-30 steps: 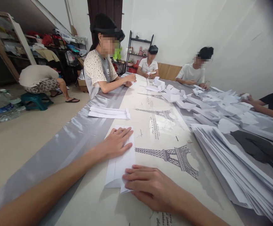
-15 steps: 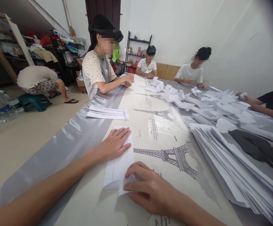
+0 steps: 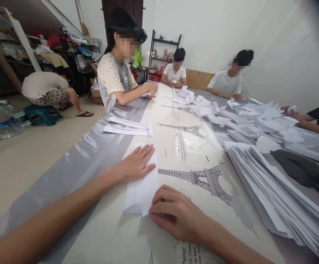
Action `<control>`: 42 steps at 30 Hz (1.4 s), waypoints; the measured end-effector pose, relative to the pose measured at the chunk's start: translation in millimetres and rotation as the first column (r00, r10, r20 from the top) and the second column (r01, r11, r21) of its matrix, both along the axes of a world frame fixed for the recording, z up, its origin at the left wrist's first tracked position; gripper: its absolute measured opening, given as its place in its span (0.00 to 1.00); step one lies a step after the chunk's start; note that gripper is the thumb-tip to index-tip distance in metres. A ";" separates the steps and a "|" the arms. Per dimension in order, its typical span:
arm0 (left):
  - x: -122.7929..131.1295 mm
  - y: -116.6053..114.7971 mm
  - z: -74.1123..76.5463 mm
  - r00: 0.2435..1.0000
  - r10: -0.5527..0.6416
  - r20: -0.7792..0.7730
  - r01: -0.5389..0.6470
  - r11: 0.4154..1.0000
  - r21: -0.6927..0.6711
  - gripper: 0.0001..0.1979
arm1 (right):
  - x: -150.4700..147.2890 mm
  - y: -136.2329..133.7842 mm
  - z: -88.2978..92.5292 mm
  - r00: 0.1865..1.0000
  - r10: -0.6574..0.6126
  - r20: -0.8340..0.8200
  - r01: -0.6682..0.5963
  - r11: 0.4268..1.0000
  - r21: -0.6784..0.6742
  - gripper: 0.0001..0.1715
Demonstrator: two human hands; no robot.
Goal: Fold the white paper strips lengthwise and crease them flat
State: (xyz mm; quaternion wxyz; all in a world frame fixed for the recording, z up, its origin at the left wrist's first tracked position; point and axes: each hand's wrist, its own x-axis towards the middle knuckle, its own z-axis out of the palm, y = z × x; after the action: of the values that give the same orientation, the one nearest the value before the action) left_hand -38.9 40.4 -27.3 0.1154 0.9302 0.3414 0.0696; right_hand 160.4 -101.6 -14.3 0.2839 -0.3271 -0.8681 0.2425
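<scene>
A long folded sheet of white paper lies on the printed table cover in front of me, its near end slightly bulged open. My left hand rests flat on the far part of it, fingers stretched out and pressing down. With bent fingers and thumb, my right hand pinches the near right corner of the same paper. Just beyond my left hand lie several narrow folded paper strips.
To the right stands a thick stack of white paper, with a dark grey cloth-like item beside it. Behind is a loose heap of folded papers. Co-workers sit around the table; one person crouches on a green stool at left.
My right hand's corner of the paper has come down flatter and a little to the right. My left hand stays pressed on the sheet. The whole view has shifted slightly.
</scene>
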 end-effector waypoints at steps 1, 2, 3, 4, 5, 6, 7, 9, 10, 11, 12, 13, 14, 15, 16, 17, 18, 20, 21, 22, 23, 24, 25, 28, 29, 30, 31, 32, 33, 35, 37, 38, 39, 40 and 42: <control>-0.1 -0.1 0.1 1.000 -0.002 -0.007 0.002 1.000 -0.002 0.35 | -0.8 -0.3 -0.7 1.000 -0.019 -0.006 0.019 1.000 -0.016 0.09; -0.2 0.0 0.0 1.000 -0.003 -0.008 0.003 1.000 -0.002 0.35 | -1.7 -0.6 -1.3 0.999 -0.042 -0.008 0.042 0.999 -0.033 0.09; -0.3 0.0 -0.1 1.000 -0.005 -0.005 0.005 1.000 -0.002 0.36 | -2.7 -1.0 -1.7 0.998 -0.069 -0.005 0.069 0.996 -0.050 0.11; -0.2 0.1 -0.3 1.000 -0.006 -0.002 0.006 1.000 -0.002 0.36 | -3.6 -1.4 -1.9 0.995 -0.095 0.002 0.095 0.993 -0.063 0.12; -0.1 0.2 -0.5 1.000 -0.005 -0.001 0.005 1.000 -0.004 0.36 | -4.4 -1.7 -1.7 0.993 -0.117 0.014 0.118 0.990 -0.074 0.13; 0.2 0.3 -0.7 1.000 -0.004 -0.001 0.004 1.000 -0.006 0.36 | -5.2 -2.0 -1.1 0.991 -0.131 0.029 0.133 0.988 -0.082 0.12; 0.5 0.4 -0.9 1.000 -0.003 -0.002 0.003 1.000 -0.006 0.36 | -5.9 -2.2 -0.3 0.990 -0.135 0.041 0.138 0.987 -0.087 0.12; 1.0 0.6 -1.2 1.000 -0.004 -0.003 0.004 1.000 0.000 0.36 | -7.4 -2.5 1.8 0.990 -0.122 0.068 0.128 0.987 -0.100 0.07; 1.2 0.6 -1.4 1.000 -0.005 -0.001 0.005 1.000 0.004 0.36 | -8.3 -2.4 2.8 0.991 -0.109 0.081 0.118 0.987 -0.108 0.04; 1.2 0.7 -1.7 1.000 -0.008 0.000 0.008 1.000 0.007 0.36 | -9.3 -2.2 3.6 0.991 -0.103 0.091 0.113 0.987 -0.114 0.02; 1.1 0.8 -1.9 1.000 -0.011 0.002 0.011 1.000 0.007 0.35 | -10.5 -1.9 4.1 0.990 -0.102 0.097 0.113 0.986 -0.120 0.02; 1.0 0.9 -2.2 1.000 -0.013 0.004 0.013 1.000 0.006 0.35 | -11.6 -1.4 4.1 0.989 -0.107 0.100 0.119 0.985 -0.127 0.03; 1.0 1.0 -2.4 1.000 -0.014 0.007 0.014 1.000 0.005 0.35 | -12.7 -0.9 3.8 0.988 -0.117 0.102 0.130 0.982 -0.139 0.05; 1.0 1.1 -2.6 1.000 -0.013 0.010 0.013 1.000 0.005 0.35 | -13.5 -0.3 3.3 0.986 -0.131 0.100 0.145 0.978 -0.153 0.07; 1.1 1.1 -2.7 1.000 -0.011 0.012 0.011 1.000 0.006 0.35 | -14.2 0.2 2.6 0.984 -0.147 0.099 0.162 0.972 -0.171 0.08; 1.2 1.0 -2.7 1.000 -0.008 0.011 0.008 1.000 0.007 0.35 | -14.5 0.6 2.0 0.983 -0.159 0.096 0.175 0.966 -0.189 0.07; 1.5 0.9 -2.5 1.000 -0.004 0.006 0.004 1.000 0.007 0.35 | -14.7 0.9 1.5 0.982 -0.167 0.093 0.183 0.962 -0.203 0.06; 1.9 0.5 -2.1 1.000 0.002 -0.001 -0.002 1.000 0.003 0.35 | -14.7 0.9 1.2 0.983 -0.164 0.084 0.178 0.960 -0.214 0.05; 2.0 0.3 -1.9 1.000 0.002 0.002 -0.002 1.000 0.001 0.35 | -14.8 0.8 1.6 0.985 -0.153 0.077 0.166 0.962 -0.216 0.06; 2.0 0.2 -1.8 1.000 0.000 0.011 0.000 1.000 0.001 0.35 | -15.1 0.6 2.3 0.988 -0.140 0.070 0.152 0.964 -0.218 0.06; 1.9 0.2 -1.9 1.000 -0.003 0.021 0.003 1.000 0.004 0.35 | -15.5 0.5 3.2 0.989 -0.130 0.064 0.142 0.964 -0.223 0.07; 1.6 0.2 -2.2 1.000 -0.007 0.031 0.007 1.000 0.008 0.35 | -16.3 0.5 4.3 0.990 -0.127 0.059 0.137 0.963 -0.233 0.08; 1.4 0.4 -2.5 0.999 -0.010 0.037 0.010 1.000 0.013 0.35 | -17.2 0.6 5.3 0.990 -0.130 0.059 0.141 0.959 -0.245 0.08; 0.9 0.8 -3.9 0.999 -0.012 0.031 0.011 1.000 0.022 0.34 | -20.1 1.4 6.8 0.981 -0.172 0.091 0.191 0.942 -0.277 0.08; 0.9 1.0 -4.4 1.000 -0.011 0.028 0.010 1.000 0.023 0.34 | -20.8 1.6 6.4 0.977 -0.188 0.104 0.210 0.937 -0.279 0.08; 1.0 1.1 -4.7 1.000 -0.011 0.026 0.010 1.000 0.023 0.34 | -21.2 1.8 5.6 0.973 -0.202 0.113 0.226 0.934 -0.278 0.09; 1.1 1.2 -4.9 1.000 -0.012 0.024 0.011 1.000 0.024 0.34 | -21.3 1.9 4.3 0.970 -0.212 0.120 0.237 0.932 -0.274 0.09; 1.3 1.3 -5.0 1.000 -0.012 0.022 0.011 1.000 0.025 0.34 | -21.2 2.0 2.7 0.968 -0.217 0.122 0.243 0.932 -0.269 0.09; 1.5 1.3 -4.9 1.000 -0.011 0.021 0.010 1.000 0.025 0.34 | -20.9 2.0 0.9 0.968 -0.218 0.124 0.244 0.934 -0.261 0.08; 1.8 0.9 -4.0 1.000 -0.009 0.018 0.009 1.000 0.020 0.34 | -20.3 2.1 -2.9 0.966 -0.225 0.126 0.250 0.939 -0.238 0.06; 2.0 0.2 -2.4 1.000 -0.004 0.011 0.004 1.000 0.006 0.35 | -19.8 2.3 -5.8 0.964 -0.230 0.130 0.254 0.944 -0.212 0.04; 2.0 -0.2 -1.6 1.000 -0.002 0.007 0.002 1.000 0.000 0.35 | -19.7 2.4 -6.9 0.964 -0.233 0.131 0.256 0.946 -0.200 0.03; 2.1 -0.5 -1.0 1.000 -0.001 0.005 0.001 1.000 -0.003 0.35 | -19.7 2.7 -7.7 0.963 -0.235 0.133 0.257 0.947 -0.191 0.02; 2.1 -0.8 -0.6 1.000 -0.002 0.005 0.002 1.000 -0.003 0.35 | -19.7 2.9 -8.2 0.963 -0.235 0.135 0.257 0.948 -0.185 0.02; 2.1 -0.8 -0.6 1.000 -0.007 0.014 0.007 1.000 0.006 0.34 | -19.8 3.7 -8.6 0.962 -0.237 0.139 0.260 0.949 -0.177 0.02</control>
State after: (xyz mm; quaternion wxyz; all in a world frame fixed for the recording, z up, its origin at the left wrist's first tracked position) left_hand -36.9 39.6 -28.0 0.1154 0.9313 0.3370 0.0766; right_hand 140.6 -97.9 -22.9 0.2279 -0.4734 -0.8072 0.2688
